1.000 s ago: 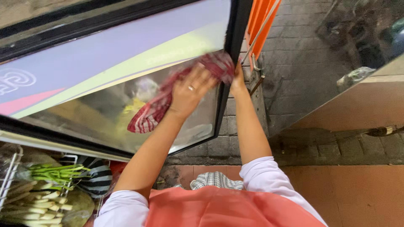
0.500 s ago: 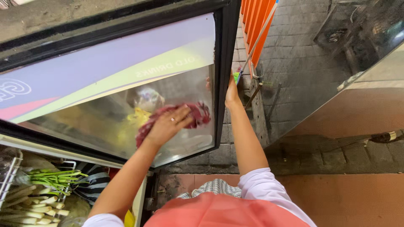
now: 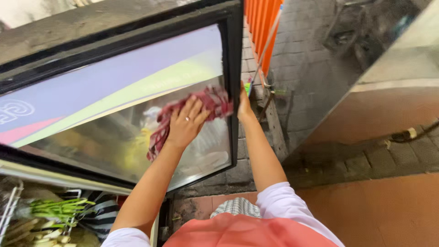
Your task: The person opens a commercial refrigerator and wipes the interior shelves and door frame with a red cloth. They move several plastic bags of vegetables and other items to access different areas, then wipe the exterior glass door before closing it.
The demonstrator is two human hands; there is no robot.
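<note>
The person wears a white top with short sleeves: the left sleeve [image 3: 125,238] ends just above the elbow and the right sleeve [image 3: 283,206] is bunched in soft folds around the upper arm. Over the chest lies a salmon-pink apron or bib [image 3: 247,231], smooth and plain. Both forearms are bare. The left hand [image 3: 185,126] carries a thin, pale ring [image 3: 186,119] on one finger. The right hand [image 3: 244,105] shows no jewellery.
</note>
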